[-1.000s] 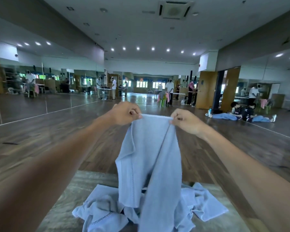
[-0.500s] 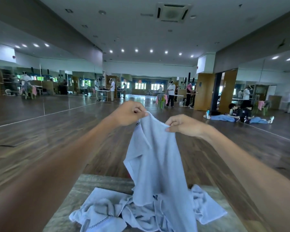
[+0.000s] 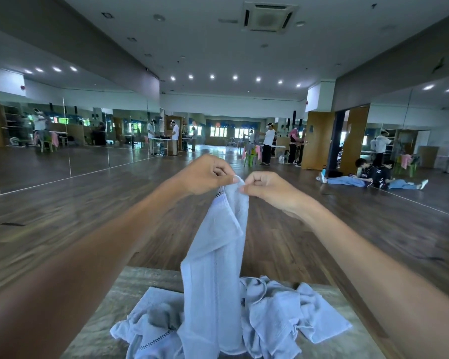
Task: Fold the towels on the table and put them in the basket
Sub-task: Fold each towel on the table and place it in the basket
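A dark wooden floor [image 3: 62, 216] spreads across the room. Nearer, a grey-brown counter [image 3: 119, 294] fills the lower middle of the view. On it lies a rumpled pile of towels [image 3: 283, 307], pale blue. One towel [image 3: 215, 268] hangs lengthwise above the pile, its lower end reaching down among the others. The left grip [image 3: 205, 174] and right grip [image 3: 267, 186], nearly touching, each pinch its bunched top edge between thumb and curled fingers.

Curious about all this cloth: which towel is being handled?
On the table lies a heap of pale blue towels. One towel rises from it, pinched by left hand and right hand. It alone hangs upright; the rest lie crumpled.
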`<control>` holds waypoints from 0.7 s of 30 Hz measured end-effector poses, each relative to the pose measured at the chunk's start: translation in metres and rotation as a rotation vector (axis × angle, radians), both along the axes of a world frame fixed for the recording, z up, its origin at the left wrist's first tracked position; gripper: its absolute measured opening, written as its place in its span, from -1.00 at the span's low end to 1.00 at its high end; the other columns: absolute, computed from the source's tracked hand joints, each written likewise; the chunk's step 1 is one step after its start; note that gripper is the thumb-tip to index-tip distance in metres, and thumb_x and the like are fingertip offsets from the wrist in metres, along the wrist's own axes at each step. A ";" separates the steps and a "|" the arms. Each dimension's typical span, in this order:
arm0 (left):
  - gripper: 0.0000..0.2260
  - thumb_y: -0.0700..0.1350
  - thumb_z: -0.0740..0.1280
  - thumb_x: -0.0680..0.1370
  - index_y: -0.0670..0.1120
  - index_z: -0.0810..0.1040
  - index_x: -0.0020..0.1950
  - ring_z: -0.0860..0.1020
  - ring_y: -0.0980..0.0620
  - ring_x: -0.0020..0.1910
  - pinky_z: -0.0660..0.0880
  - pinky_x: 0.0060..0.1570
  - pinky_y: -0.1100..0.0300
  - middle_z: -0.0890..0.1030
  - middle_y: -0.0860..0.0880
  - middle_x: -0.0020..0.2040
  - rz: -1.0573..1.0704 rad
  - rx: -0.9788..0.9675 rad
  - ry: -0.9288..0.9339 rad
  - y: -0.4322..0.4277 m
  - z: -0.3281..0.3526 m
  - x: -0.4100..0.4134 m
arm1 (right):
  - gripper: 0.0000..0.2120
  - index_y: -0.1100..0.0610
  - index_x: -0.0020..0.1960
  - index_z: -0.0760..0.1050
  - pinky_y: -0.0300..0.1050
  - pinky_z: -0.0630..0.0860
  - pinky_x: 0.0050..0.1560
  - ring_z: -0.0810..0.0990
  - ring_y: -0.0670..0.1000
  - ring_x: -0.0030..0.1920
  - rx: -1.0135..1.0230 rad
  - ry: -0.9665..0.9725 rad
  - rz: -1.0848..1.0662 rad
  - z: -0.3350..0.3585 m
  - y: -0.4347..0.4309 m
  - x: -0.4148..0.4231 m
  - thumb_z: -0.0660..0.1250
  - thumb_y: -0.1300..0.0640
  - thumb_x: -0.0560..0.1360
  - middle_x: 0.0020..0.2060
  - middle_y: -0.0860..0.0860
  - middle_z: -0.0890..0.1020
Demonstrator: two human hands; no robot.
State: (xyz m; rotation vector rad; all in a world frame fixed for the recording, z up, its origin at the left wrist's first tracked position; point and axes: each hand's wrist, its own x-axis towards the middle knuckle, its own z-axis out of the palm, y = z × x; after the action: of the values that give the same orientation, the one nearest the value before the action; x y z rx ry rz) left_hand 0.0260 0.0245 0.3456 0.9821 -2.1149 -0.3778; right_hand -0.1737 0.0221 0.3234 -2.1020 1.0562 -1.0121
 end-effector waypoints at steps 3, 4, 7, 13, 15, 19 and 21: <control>-0.90 -0.13 0.42 0.51 -0.10 0.66 -0.02 0.62 0.12 -0.09 0.53 -0.06 0.36 0.68 0.01 -0.10 0.073 0.058 -0.142 -0.003 -0.001 0.007 | -0.81 0.09 -0.25 0.40 -0.10 0.33 -0.13 0.41 0.00 -0.26 -0.054 0.006 -0.034 0.004 -0.002 -0.003 0.38 0.22 0.47 -0.36 0.02 0.48; -0.90 -0.13 0.42 0.51 -0.10 0.66 0.00 0.62 0.12 -0.07 0.52 -0.07 0.40 0.67 0.03 -0.09 0.092 0.073 -0.183 -0.005 -0.002 0.010 | -0.80 0.09 -0.25 0.39 -0.10 0.31 -0.14 0.39 -0.01 -0.27 -0.064 0.024 -0.046 0.006 -0.003 -0.004 0.38 0.23 0.47 -0.37 0.01 0.46; -0.91 -0.14 0.40 0.52 -0.08 0.65 0.00 0.59 0.19 -0.07 0.45 -0.11 0.48 0.65 0.11 -0.10 0.123 0.115 -0.228 -0.008 -0.006 0.016 | -0.83 0.11 -0.20 0.40 -0.08 0.40 -0.09 0.43 -0.01 -0.26 -0.077 0.126 -0.076 0.013 -0.003 -0.009 0.38 0.20 0.48 -0.34 0.04 0.48; -0.94 -0.12 0.40 0.52 -0.06 0.64 -0.04 0.60 0.18 -0.07 0.50 -0.08 0.37 0.66 0.07 -0.10 0.116 0.079 -0.135 -0.009 -0.015 0.013 | -0.85 0.02 0.09 0.56 -0.02 0.49 0.07 0.58 0.00 -0.12 -0.003 0.245 -0.021 0.011 -0.005 -0.012 0.36 0.10 0.52 -0.16 0.16 0.62; -0.90 -0.10 0.40 0.52 -0.08 0.65 -0.02 0.61 0.17 -0.06 0.52 -0.05 0.36 0.67 0.04 -0.07 0.089 0.048 -0.070 -0.008 -0.015 0.009 | -0.86 -0.01 0.03 0.59 -0.03 0.45 0.00 0.56 0.05 -0.13 -0.013 0.214 -0.016 0.006 -0.005 -0.013 0.41 0.04 0.48 -0.08 0.26 0.62; -0.94 -0.06 0.39 0.53 -0.01 0.63 -0.05 0.60 0.17 -0.06 0.50 0.05 0.24 0.66 0.07 -0.10 0.098 -0.003 -0.102 -0.010 -0.016 0.004 | -0.91 0.12 -0.16 0.57 -0.15 0.43 -0.06 0.52 -0.04 -0.19 -0.017 0.142 -0.045 -0.001 -0.005 -0.013 0.40 0.12 0.49 -0.22 0.08 0.59; -0.96 -0.01 0.39 0.52 0.05 0.61 -0.11 0.57 0.24 -0.08 0.43 0.16 0.08 0.64 0.16 -0.15 0.152 -0.028 -0.272 -0.017 -0.020 0.008 | -0.89 0.16 -0.17 0.51 -0.27 0.42 -0.11 0.51 -0.09 -0.20 -0.003 0.099 -0.061 0.000 -0.005 -0.014 0.37 0.16 0.51 -0.22 0.05 0.57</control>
State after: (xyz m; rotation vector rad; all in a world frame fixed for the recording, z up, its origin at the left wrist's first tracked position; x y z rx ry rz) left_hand 0.0344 0.0078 0.3259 1.2264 -2.2586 -0.1437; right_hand -0.1876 0.0172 0.3230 -2.1535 1.1746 -0.9468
